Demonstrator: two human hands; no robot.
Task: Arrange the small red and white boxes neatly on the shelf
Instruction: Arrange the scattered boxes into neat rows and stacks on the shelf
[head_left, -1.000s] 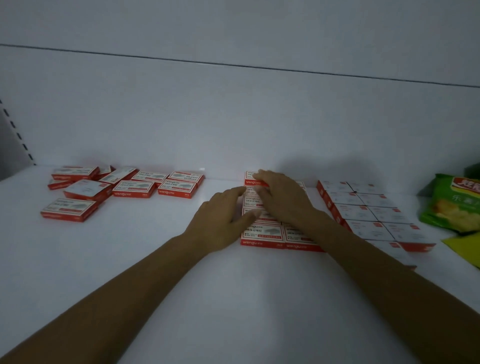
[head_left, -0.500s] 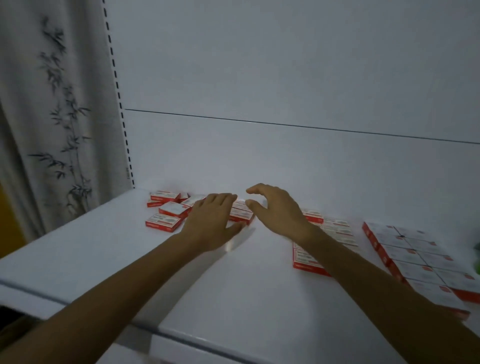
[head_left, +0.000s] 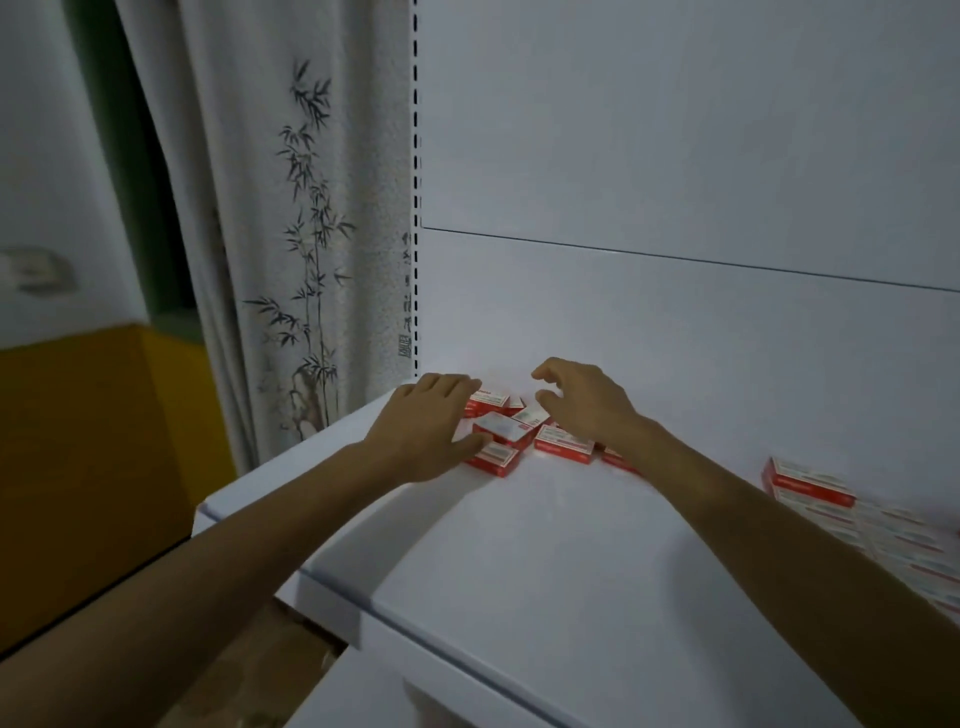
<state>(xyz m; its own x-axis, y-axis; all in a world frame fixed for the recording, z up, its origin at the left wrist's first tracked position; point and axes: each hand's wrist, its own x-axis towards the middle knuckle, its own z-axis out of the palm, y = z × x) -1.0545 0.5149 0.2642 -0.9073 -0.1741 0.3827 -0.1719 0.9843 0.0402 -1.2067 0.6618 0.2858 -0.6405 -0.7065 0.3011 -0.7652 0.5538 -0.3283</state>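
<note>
A loose heap of small red and white boxes lies near the back left corner of the white shelf. My left hand reaches over the heap's left side, fingers extended, thumb touching the front box. My right hand hovers over the heap's right side with its fingers loosely curled and nothing in them. A tidy block of the same boxes lies in rows at the right edge, partly hidden by my right forearm.
The shelf's white back panel rises right behind the boxes. Its left end and front edge drop off near my left forearm. A curtain with a bamboo print hangs at the left, with a yellow-brown cabinet lower left.
The view has swung to the left. Both hands have left the tidy block and moved left to the loose heap, where they now sit over the boxes.
</note>
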